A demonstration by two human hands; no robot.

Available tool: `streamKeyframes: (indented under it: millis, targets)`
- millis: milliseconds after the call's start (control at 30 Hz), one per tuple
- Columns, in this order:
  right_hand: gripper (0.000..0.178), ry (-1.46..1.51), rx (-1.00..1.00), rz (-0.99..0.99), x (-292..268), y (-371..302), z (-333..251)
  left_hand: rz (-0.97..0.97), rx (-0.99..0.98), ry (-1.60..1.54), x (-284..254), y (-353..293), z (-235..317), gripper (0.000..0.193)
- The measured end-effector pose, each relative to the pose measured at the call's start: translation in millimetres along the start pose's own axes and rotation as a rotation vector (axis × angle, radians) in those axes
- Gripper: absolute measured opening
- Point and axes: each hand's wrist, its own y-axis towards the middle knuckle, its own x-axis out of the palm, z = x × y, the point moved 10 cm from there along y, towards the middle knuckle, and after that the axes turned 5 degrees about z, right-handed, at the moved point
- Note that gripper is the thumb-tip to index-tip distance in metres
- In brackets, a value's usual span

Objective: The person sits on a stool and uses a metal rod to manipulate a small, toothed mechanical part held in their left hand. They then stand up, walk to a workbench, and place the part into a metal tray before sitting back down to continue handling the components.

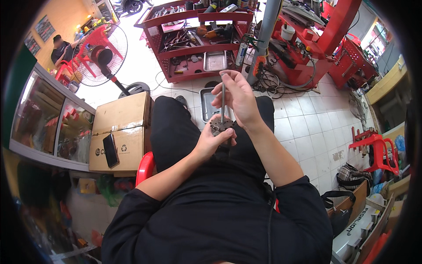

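White-tiled workshop floor (303, 116) spreads before a seated person (220, 202), whose left hand (207, 141) cups a round metal part (221, 125) in front of the red tool cart (176, 53), apparently to steady it, while the right hand (241, 100) pinches the top of a rod (223, 103) whose lower end meets that part.

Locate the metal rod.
Near the centre of the head view, the metal rod runs from the right hand down to the notched round part in the left hand.

The phone (111, 150) lies on the box (121, 112), left of the machine part (223, 126)
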Motion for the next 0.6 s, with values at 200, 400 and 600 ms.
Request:
streamKeyframes:
  millis: [200,400,600]
  targets:
    - [0.022,0.001,0.027,-0.005,-1.0,0.0,1.3,-0.008,0.004,0.012,3.2,-0.7,2.3,0.034]
    - [0.026,-0.065,-0.053,0.01,-0.9,-2.5,-9.7,0.0,0.01,-0.017,5.0,-0.6,3.0,0.036]
    - [0.028,-0.01,-0.06,0.008,-6.9,-6.0,-24.1,-0.035,0.038,-0.058,17.4,7.5,3.5,0.041]
